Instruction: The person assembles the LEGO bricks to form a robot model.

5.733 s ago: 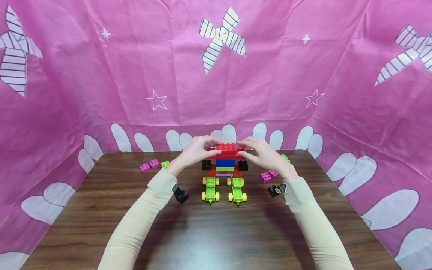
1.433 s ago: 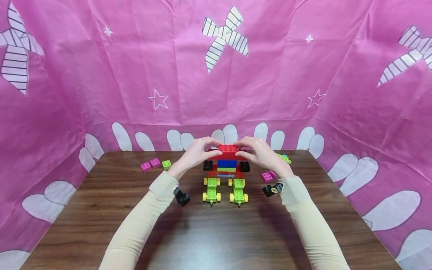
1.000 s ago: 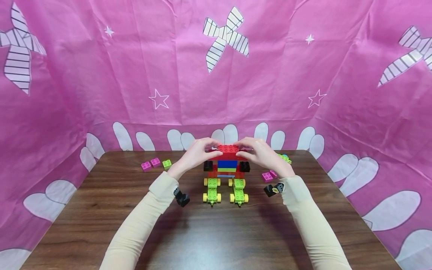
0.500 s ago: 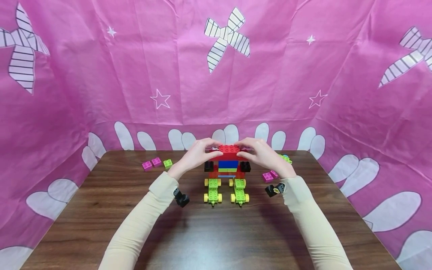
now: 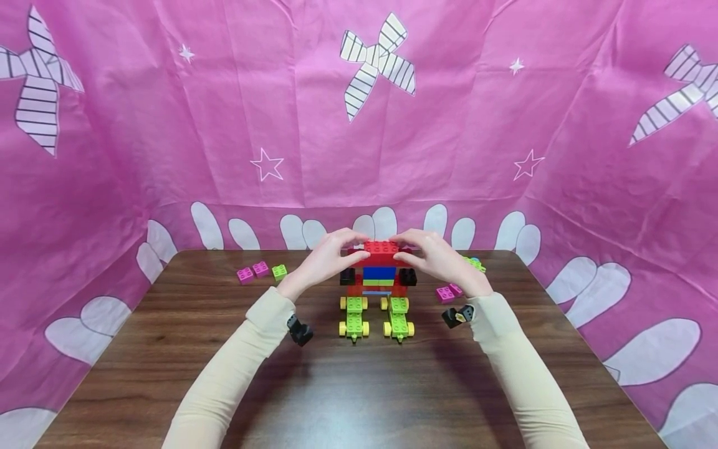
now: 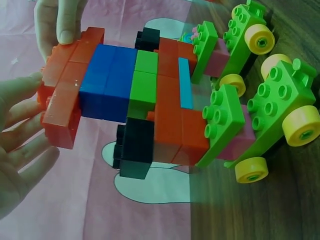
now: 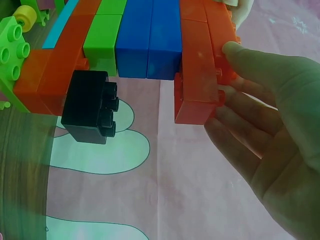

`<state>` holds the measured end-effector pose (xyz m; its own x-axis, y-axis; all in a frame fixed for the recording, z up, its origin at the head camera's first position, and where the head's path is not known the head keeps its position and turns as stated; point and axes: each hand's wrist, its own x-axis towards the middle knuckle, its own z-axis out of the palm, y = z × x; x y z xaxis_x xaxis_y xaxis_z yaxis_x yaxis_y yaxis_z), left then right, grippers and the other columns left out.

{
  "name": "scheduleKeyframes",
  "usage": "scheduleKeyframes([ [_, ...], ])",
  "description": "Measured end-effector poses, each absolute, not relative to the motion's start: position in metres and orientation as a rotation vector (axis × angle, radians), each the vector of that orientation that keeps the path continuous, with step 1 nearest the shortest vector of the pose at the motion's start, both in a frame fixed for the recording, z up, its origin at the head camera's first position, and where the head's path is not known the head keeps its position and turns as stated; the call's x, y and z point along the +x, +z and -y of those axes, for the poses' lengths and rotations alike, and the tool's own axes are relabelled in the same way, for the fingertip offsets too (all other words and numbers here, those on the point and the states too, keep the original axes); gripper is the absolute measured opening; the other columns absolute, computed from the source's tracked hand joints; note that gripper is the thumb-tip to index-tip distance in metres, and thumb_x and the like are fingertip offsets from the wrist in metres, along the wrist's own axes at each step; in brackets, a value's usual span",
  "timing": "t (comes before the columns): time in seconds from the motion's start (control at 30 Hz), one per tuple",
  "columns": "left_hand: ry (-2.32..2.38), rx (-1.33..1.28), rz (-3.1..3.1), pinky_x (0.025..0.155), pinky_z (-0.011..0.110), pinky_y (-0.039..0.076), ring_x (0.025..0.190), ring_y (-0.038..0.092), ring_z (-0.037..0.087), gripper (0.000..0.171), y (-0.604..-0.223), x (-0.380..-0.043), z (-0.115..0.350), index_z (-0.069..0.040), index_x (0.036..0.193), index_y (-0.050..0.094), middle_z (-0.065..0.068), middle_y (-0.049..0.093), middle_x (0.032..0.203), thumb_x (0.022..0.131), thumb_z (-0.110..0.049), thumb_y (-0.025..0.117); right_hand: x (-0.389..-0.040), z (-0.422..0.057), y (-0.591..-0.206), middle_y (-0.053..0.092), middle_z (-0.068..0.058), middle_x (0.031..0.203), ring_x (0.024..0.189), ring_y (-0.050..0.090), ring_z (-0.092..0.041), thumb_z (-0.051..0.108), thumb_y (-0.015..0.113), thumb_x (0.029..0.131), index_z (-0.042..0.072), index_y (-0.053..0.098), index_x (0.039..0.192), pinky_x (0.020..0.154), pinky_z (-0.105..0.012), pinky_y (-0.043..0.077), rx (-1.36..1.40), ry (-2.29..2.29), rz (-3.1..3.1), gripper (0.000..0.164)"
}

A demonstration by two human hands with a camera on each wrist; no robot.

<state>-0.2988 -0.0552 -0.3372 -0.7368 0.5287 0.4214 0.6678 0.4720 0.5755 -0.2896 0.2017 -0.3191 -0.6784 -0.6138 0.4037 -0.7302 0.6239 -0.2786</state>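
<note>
A toy figure built of blocks stands upright on the table. Its top red brick [image 5: 381, 251] lies across a wider red row [image 6: 65, 100]. Under that come blue bricks [image 5: 378, 273] and green bricks [image 6: 144, 82], with black bricks [image 7: 85, 107] sticking out at both sides. Below are red legs on green wheeled bases [image 5: 354, 321] with yellow wheels. My left hand [image 5: 325, 254] holds the top red brick at its left end, thumb in front and fingers behind. My right hand [image 5: 436, 252] pinches the right end the same way. The fingertips behind are partly hidden.
Loose pink bricks [image 5: 260, 269] and a green brick [image 5: 279, 272] lie left of the figure. To the right are more pink bricks [image 5: 445, 294] and a green piece [image 5: 475, 264], partly behind my right arm. Pink cloth [image 5: 460, 143] surrounds the wooden table [image 5: 359, 393].
The right-hand fingers sit slightly closer in on the top red brick than at first. The head view has shifted a little. Over the last second the hands and figure look still.
</note>
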Motion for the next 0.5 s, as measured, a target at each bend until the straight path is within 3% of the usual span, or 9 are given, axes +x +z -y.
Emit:
scheduleKeyframes([
  [0.27,-1.097,-0.989,2.558,0.097,0.043,0.048,0.114,0.056,0.021,0.037,-0.330,-0.294,0.077,-0.014,0.122,0.060,0.006,0.062,0.122,0.089,-0.030,0.063,-0.288,-0.202,-0.319,0.068,-0.004,0.113,0.100,0.066,-0.017,0.026,0.067,0.086,0.014,0.062,0.121,0.087,-0.036,0.054,1.078,0.617,2.602,0.037],
  [0.5,-1.056,-0.925,2.543,0.094,0.040,0.051,0.111,0.059,0.022,0.037,-0.333,-0.296,0.105,-0.013,0.122,0.061,0.007,0.064,0.120,0.088,-0.030,0.064,-0.288,-0.201,-0.319,0.068,-0.005,0.112,0.099,0.065,-0.017,0.025,0.067,0.086,0.013,0.062,0.121,0.087,-0.035,0.054,1.090,0.614,2.590,0.037],
])
